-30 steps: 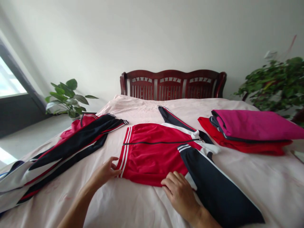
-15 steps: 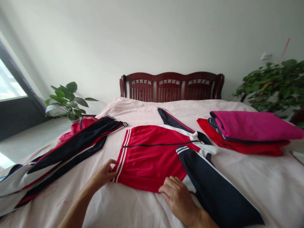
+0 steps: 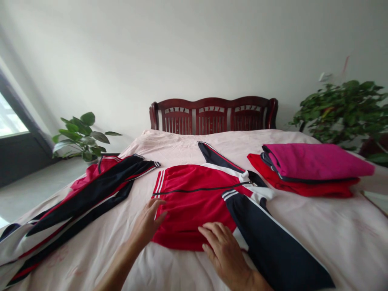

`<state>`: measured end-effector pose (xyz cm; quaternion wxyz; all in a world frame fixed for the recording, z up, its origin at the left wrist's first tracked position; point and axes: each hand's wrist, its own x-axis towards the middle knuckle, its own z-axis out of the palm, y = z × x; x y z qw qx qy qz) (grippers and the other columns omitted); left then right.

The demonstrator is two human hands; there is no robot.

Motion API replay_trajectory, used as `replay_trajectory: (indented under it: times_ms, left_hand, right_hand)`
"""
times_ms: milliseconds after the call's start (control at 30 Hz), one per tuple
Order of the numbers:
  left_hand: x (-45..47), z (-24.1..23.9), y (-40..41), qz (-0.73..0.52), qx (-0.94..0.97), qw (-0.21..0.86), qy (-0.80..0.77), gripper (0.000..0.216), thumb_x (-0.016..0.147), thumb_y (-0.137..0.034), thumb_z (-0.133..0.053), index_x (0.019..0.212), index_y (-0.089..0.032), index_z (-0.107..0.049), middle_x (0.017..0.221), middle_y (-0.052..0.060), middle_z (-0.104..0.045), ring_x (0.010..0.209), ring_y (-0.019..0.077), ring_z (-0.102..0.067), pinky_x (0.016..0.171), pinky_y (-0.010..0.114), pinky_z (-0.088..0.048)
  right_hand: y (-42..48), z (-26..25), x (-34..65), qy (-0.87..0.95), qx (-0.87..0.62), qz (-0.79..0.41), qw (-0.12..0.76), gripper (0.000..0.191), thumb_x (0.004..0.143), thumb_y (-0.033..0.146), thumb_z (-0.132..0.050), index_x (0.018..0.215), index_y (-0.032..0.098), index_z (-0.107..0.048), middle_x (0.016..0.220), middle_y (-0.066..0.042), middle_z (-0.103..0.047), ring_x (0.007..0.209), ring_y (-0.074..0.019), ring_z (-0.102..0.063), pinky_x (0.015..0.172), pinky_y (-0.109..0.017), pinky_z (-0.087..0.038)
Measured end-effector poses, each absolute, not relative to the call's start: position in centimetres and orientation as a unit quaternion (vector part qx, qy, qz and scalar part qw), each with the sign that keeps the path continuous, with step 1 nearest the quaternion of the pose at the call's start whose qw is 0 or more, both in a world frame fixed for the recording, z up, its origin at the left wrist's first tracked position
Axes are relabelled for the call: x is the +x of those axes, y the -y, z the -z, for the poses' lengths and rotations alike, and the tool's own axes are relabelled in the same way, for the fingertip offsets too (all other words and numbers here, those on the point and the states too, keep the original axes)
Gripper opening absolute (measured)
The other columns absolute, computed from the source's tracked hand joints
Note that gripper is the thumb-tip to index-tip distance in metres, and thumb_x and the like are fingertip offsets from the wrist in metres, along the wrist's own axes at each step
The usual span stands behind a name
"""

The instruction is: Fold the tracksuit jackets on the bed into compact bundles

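Observation:
A red zip-up track jacket [image 3: 188,210] lies spread on the bed, its striped hem to the left and its white collar to the right. One navy sleeve [image 3: 273,234] runs toward me at the right; the other points away at the back. Over the striped hem is my left hand [image 3: 148,220], fingers apart and holding nothing. My right hand [image 3: 222,250] rests on or just above the jacket's near edge, its fingers stretched out and loosely spread. Whether either palm presses the cloth is hidden.
Folded clothes, a magenta one [image 3: 315,161] above red ones [image 3: 321,188], form a pile at the right. Another navy, white and red garment [image 3: 87,202] lies along the left of the pink bedsheet [image 3: 121,226]. A wooden headboard [image 3: 212,117] and potted plants [image 3: 81,135] stand behind.
My left hand has let go of the hem corner and moved right and up over the hem. My right hand's fingers have opened from the near edge. The view has shifted slightly.

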<state>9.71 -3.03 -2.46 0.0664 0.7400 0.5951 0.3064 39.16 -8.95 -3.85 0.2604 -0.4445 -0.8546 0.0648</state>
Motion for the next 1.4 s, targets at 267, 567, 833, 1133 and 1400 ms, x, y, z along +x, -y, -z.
replay_trajectory:
  times_ms: [267, 567, 833, 1133, 1400]
  left_hand:
    - [16.5, 4.4, -0.7, -0.173, 0.792, -0.014, -0.585, 0.056, 0.092, -0.042, -0.053, 0.143, -0.019, -0.049, 0.154, 0.017, -0.041, 0.145, 0.0348, -0.031, 0.116, 0.053, -0.030]
    - [16.9, 6.1, -0.6, -0.106, 0.790, -0.044, -0.602, 0.055, 0.095, -0.044, -0.047, 0.146, -0.025, -0.046, 0.155, 0.015, -0.040, 0.144, 0.0319, -0.034, 0.117, 0.052, -0.027]
    - [16.9, 6.8, -1.1, -0.113, 0.789, -0.055, -0.602, 0.054, 0.093, -0.045, -0.047, 0.145, -0.028, -0.048, 0.154, 0.012, -0.042, 0.143, 0.0329, -0.037, 0.115, 0.055, -0.030]
    - [16.2, 6.0, -1.4, -0.113, 0.800, -0.004, -0.589, 0.058, 0.089, -0.051, -0.052, 0.143, -0.031, -0.050, 0.154, 0.013, -0.042, 0.141, 0.0357, -0.040, 0.112, 0.056, -0.033]
    - [10.7, 0.4, -13.3, -0.182, 0.711, 0.046, -0.678, 0.036, 0.095, -0.033, -0.042, 0.117, -0.022, -0.068, 0.121, 0.008, -0.070, 0.113, 0.0222, -0.064, 0.095, 0.031, -0.046]
  right_hand:
    - [9.1, 4.9, 39.2, 0.863, -0.463, -0.062, 0.193, 0.016, 0.096, 0.021, -0.051, 0.085, 0.024, -0.062, 0.090, 0.000, -0.062, 0.088, -0.0185, -0.053, 0.082, -0.033, -0.038]
    - [6.2, -0.8, 40.7, 0.871, -0.440, -0.159, 0.149, 0.021, 0.095, 0.027, -0.052, 0.108, 0.027, -0.068, 0.103, 0.000, -0.070, 0.098, -0.0154, -0.062, 0.088, -0.026, -0.043]
    - [-8.5, -1.1, 38.3, 0.843, -0.515, -0.082, 0.132, 0.052, 0.099, 0.040, -0.036, 0.141, 0.014, -0.051, 0.146, -0.013, -0.050, 0.136, -0.0243, -0.043, 0.113, -0.037, -0.030]
    - [-17.2, 3.2, 36.7, 0.815, -0.568, -0.088, 0.079, 0.063, 0.098, 0.053, -0.031, 0.152, 0.022, -0.034, 0.161, -0.010, -0.026, 0.148, -0.0310, -0.018, 0.117, -0.053, -0.013]
    - [-17.1, 5.9, 37.6, 0.815, -0.568, -0.044, 0.108, 0.061, 0.099, 0.052, -0.029, 0.152, 0.023, -0.035, 0.161, -0.008, -0.027, 0.149, -0.0287, -0.017, 0.119, -0.050, -0.008]
